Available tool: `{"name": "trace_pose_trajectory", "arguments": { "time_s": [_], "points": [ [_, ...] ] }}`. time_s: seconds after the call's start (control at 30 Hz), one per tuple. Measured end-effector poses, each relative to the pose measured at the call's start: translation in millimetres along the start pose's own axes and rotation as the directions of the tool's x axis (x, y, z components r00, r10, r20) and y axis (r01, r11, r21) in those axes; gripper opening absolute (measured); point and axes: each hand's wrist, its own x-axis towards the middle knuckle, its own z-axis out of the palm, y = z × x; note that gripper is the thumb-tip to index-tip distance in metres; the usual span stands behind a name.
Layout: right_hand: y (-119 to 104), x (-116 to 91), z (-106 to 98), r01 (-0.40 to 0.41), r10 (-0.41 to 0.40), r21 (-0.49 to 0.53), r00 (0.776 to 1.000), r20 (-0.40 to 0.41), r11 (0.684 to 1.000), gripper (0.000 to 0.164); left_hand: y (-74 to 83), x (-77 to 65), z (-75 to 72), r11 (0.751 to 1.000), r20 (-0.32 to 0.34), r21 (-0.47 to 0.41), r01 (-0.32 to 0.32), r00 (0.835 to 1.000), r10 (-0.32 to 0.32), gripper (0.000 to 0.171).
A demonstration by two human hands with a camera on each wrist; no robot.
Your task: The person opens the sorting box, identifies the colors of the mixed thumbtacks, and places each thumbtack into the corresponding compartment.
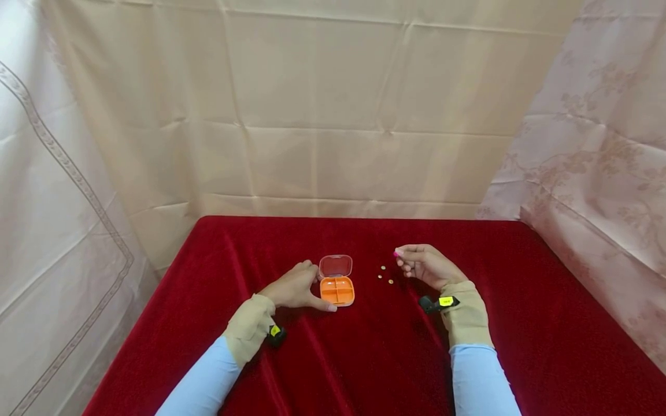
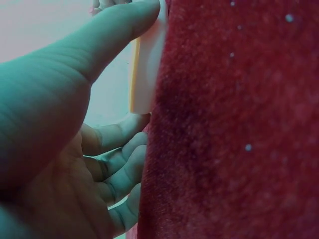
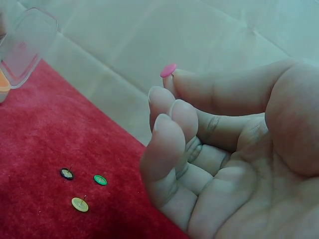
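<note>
A pink thumbtack (image 3: pixel 168 70) is pinched between the thumb and a fingertip of my right hand (image 1: pixel 428 266), raised above the cloth. Three more tacks lie on the red velvet between my hands, pins up: a black tack (image 3: pixel 67 174), a green tack (image 3: pixel 100 179) and a yellow tack (image 3: pixel 79 204). Left of them stands an orange pill box (image 1: pixel 337 292) with four-way dividers, its clear lid (image 1: pixel 335 266) folded back. My left hand (image 1: pixel 296 287) holds this box from the left, thumb along the near edge and fingers by the left side.
Red velvet (image 1: pixel 385 358) covers the table. A beige curtain (image 1: pixel 333 115) hangs behind the far edge, with patterned drapes on the left and on the right (image 1: pixel 598 133). Each wrist carries a small black camera.
</note>
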Motion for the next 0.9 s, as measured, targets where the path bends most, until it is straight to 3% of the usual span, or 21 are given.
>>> {"name": "trace_pose_trajectory", "arguments": {
  "time_s": [0.3, 0.47, 0.9],
  "points": [
    [0.4, 2.0, -0.6, 0.003, -0.003, 0.008, 1.000, 0.000, 1.000, 0.011, -0.8, 0.4, -0.5, 1.000, 0.005, -0.006, 0.012, 1.000, -0.012, 0.074],
    [0.0, 2.0, 0.7, 0.023, -0.023, -0.003, 0.999, 0.025, 1.000, 0.013, -3.7, 0.1, -1.7, 1.000, 0.023, 0.008, -0.019, 1.000, 0.019, 0.076],
    [-2.4, 1.4, 4.4, 0.020, -0.019, -0.010, 0.999, 0.026, 1.000, 0.010, -6.5, -1.1, -5.7, 0.999, 0.054, 0.012, -0.038, 0.998, 0.037, 0.067]
  ]
}}
